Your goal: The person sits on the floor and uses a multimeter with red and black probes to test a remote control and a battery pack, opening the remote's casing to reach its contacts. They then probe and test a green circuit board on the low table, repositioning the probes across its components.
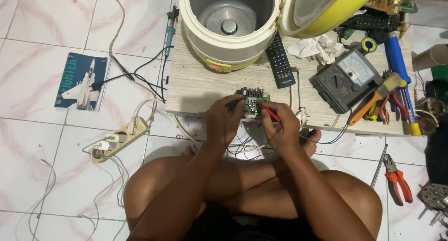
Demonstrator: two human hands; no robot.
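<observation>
Green circuit board [252,103] sits at the near edge of the wooden counter [200,82], directly between the two hands and touching both. The left hand [224,122] lies at the board's 8 o'clock, its fingers curled shut around a black probe [232,101] whose tip points toward 2 o'clock onto the board's left side. The right hand [280,124] lies at the board's 4 o'clock, fingers pinched together on a red probe [269,113] that slants toward 10 o'clock onto the board's right half. Both hands are about equally near; the board's long axis runs roughly 9 to 3. Thin leads trail from the hands toward the grey analogue meter [347,77] at 2 o'clock. An open rice cooker [228,26] stands at 12 o'clock, a black remote [280,61] just beside it.
</observation>
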